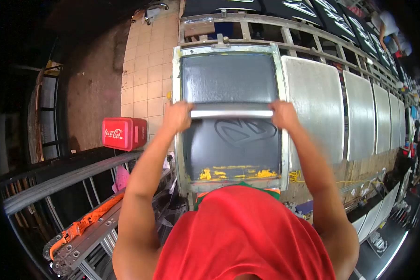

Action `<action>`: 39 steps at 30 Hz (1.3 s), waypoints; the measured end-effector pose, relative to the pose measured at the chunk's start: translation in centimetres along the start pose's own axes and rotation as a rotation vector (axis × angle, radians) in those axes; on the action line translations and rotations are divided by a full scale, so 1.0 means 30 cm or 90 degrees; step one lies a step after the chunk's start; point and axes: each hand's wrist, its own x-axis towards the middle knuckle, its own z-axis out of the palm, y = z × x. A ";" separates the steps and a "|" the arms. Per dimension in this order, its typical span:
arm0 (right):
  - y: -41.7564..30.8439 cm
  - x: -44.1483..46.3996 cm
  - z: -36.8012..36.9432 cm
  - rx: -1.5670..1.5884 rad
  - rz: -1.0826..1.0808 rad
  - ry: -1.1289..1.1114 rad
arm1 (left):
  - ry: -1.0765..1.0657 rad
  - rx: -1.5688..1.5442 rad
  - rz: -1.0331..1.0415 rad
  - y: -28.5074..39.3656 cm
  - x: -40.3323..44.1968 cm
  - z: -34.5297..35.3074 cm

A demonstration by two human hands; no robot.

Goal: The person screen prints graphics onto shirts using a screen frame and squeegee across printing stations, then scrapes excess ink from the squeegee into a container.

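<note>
A wide squeegee (pixel 231 113) with a shiny metal holder lies across the mesh of a screen-printing frame (pixel 285 161). My left hand (pixel 178 116) is closed on the squeegee's left end, and my right hand (pixel 284 115) grips its right end. Dark grey mesh (pixel 228 77) spans the frame, with an oval logo stencil (pixel 245 132) showing just below the squeegee on the right. Yellow smears (pixel 238 173) mark the mesh near the frame's close edge. What lies beneath the screen is hidden.
Several pale flat boards (pixel 312 102) stand in a row to the right. Behind the frame runs a slatted rail (pixel 289 35), with black printed panels (pixel 296 9) beyond. A red cooler box (pixel 124 134) and a metal rack with orange cloth (pixel 95 214) are at the left.
</note>
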 end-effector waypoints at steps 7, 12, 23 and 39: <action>-0.219 -0.835 0.212 0.008 0.003 0.111 | 0.104 -0.052 0.074 0.210 -0.746 0.392; -0.225 -0.868 0.113 0.095 0.109 0.344 | 0.138 -0.083 0.089 0.226 -0.762 0.152; -0.145 -0.877 0.253 0.477 0.762 0.103 | 0.075 -0.774 -0.182 0.049 -0.587 0.387; 0.143 -1.717 0.348 0.614 0.941 0.446 | -0.011 -0.639 0.106 0.934 -0.466 0.123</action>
